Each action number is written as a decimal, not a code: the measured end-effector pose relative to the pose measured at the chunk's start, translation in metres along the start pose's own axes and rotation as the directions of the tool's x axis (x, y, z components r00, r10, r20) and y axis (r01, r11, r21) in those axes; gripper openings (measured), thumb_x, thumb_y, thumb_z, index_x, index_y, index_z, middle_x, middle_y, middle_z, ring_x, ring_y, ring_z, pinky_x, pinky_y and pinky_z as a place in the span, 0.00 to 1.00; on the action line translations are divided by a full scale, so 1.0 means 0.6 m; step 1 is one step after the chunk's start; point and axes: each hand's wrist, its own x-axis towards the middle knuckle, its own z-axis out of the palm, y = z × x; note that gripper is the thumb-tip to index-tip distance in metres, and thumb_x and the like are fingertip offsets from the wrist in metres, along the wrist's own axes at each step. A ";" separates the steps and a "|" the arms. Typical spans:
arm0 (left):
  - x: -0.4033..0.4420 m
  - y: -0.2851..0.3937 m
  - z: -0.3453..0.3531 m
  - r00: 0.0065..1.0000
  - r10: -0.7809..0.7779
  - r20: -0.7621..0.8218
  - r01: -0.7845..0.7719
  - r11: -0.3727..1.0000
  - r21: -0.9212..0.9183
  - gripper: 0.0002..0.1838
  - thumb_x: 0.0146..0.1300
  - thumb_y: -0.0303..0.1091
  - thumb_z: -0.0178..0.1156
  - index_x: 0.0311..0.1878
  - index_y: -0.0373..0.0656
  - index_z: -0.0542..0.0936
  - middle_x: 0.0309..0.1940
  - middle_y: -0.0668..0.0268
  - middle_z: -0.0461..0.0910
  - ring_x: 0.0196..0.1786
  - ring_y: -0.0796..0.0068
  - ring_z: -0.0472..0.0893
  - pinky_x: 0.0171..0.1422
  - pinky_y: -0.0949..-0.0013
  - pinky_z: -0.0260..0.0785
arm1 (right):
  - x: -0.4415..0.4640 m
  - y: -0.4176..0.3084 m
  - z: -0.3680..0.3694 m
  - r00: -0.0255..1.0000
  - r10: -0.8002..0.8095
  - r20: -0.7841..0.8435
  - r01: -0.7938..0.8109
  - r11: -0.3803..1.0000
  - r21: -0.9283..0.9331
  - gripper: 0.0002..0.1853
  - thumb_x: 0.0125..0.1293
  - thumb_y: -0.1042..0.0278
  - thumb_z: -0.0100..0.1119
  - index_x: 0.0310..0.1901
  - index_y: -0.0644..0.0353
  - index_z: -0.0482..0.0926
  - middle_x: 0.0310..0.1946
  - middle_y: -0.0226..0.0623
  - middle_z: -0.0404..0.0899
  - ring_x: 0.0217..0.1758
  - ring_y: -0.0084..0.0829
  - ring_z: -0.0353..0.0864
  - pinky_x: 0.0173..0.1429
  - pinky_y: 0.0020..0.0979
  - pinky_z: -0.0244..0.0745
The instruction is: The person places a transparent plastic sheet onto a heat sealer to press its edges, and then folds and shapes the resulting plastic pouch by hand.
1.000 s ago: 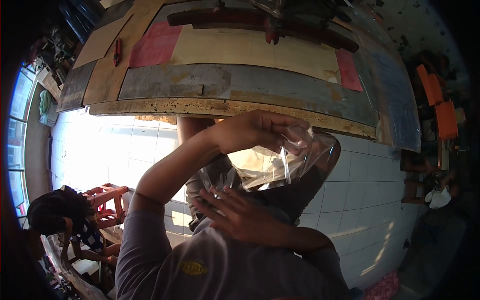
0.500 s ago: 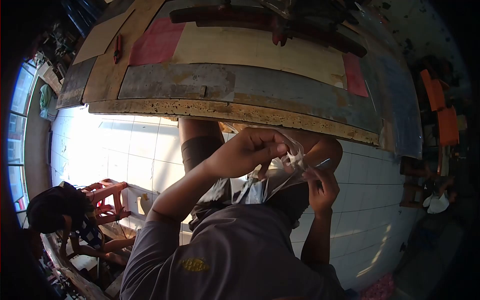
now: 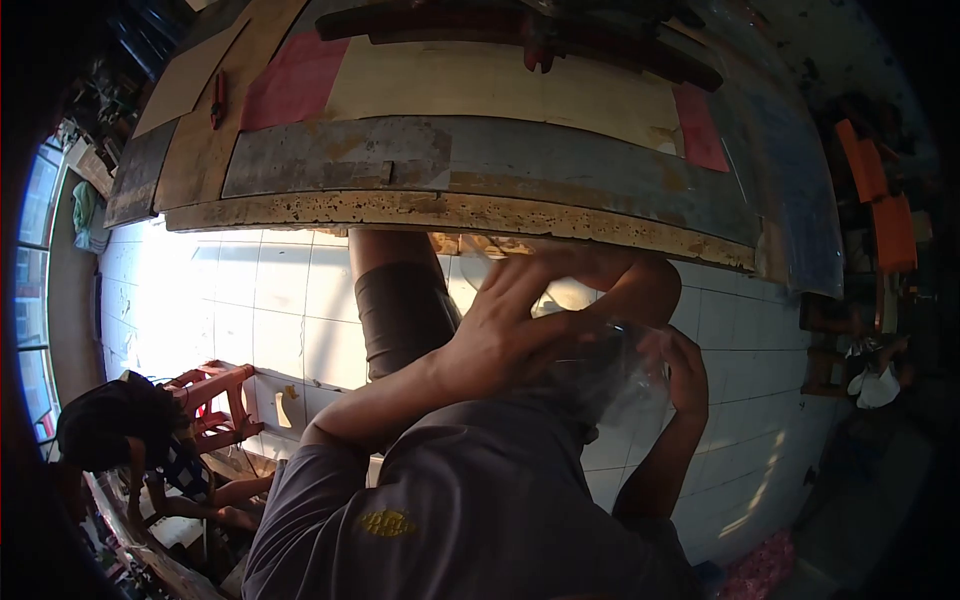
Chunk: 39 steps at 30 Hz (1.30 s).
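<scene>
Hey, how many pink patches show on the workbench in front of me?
2: one pink patch at the left end of the cream sheet, another pink patch at its right end. Others could be hidden under the dark red bar.

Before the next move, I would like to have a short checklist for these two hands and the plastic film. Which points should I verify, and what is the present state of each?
1. Clear, thin plastic film between the hands, above the lap: ok.
2. Right hand has a firm grip: cannot tell; its fingers are at the film's edge, but blurred.
3. Left hand has a firm grip: cannot tell; its fingers reach toward the film, contact unclear.
4. Film spread flat on the grey-topped table with wooden front edge: not ok; it is off the table.
5. Slim red tool away from both hands: ok, it lies on the table.
</scene>
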 end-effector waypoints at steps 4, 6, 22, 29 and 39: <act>-0.028 -0.035 0.026 0.989 -0.018 0.145 0.034 0.993 -0.113 0.11 0.63 0.29 0.73 0.49 0.46 0.89 0.36 0.67 0.89 0.31 0.66 0.87 0.34 0.63 0.78 | 0.028 -0.087 0.054 0.885 -0.354 -0.303 0.248 0.909 -0.336 0.19 0.77 0.66 0.51 0.61 0.65 0.82 0.53 0.39 0.87 0.62 0.33 0.83 0.65 0.38 0.76; -0.025 -0.029 0.021 0.985 -0.046 0.166 0.063 0.993 -0.097 0.12 0.65 0.29 0.72 0.51 0.46 0.89 0.34 0.67 0.88 0.31 0.65 0.87 0.34 0.62 0.78 | 0.031 -0.121 0.075 0.788 -0.534 -0.306 0.390 0.818 -0.422 0.20 0.75 0.62 0.58 0.63 0.64 0.82 0.57 0.39 0.86 0.66 0.37 0.82 0.69 0.40 0.75; -0.027 -0.018 0.006 0.938 -0.087 0.335 0.160 0.967 -0.198 0.18 0.67 0.34 0.74 0.59 0.46 0.87 0.34 0.62 0.88 0.33 0.64 0.88 0.39 0.60 0.79 | 0.040 -0.175 0.150 0.944 -0.330 0.034 0.329 0.922 -0.203 0.09 0.74 0.77 0.65 0.52 0.68 0.86 0.41 0.41 0.92 0.46 0.28 0.92 0.49 0.28 0.84; -0.024 -0.015 0.001 0.901 -0.122 0.416 0.214 0.959 -0.183 0.19 0.69 0.38 0.72 0.61 0.50 0.86 0.29 0.65 0.87 0.30 0.64 0.87 0.36 0.61 0.78 | 0.039 -0.174 0.140 0.944 -0.329 0.004 0.323 0.925 -0.199 0.08 0.75 0.75 0.65 0.50 0.69 0.88 0.39 0.40 0.91 0.42 0.26 0.91 0.49 0.27 0.84; -0.028 -0.025 0.001 0.882 -0.134 0.451 0.190 0.979 -0.080 0.20 0.67 0.40 0.74 0.59 0.48 0.83 0.33 0.71 0.87 0.32 0.64 0.88 0.36 0.61 0.77 | 0.047 -0.177 0.146 0.936 -0.325 -0.135 0.294 0.933 -0.206 0.07 0.72 0.72 0.71 0.47 0.65 0.89 0.39 0.36 0.92 0.41 0.23 0.89 0.50 0.25 0.81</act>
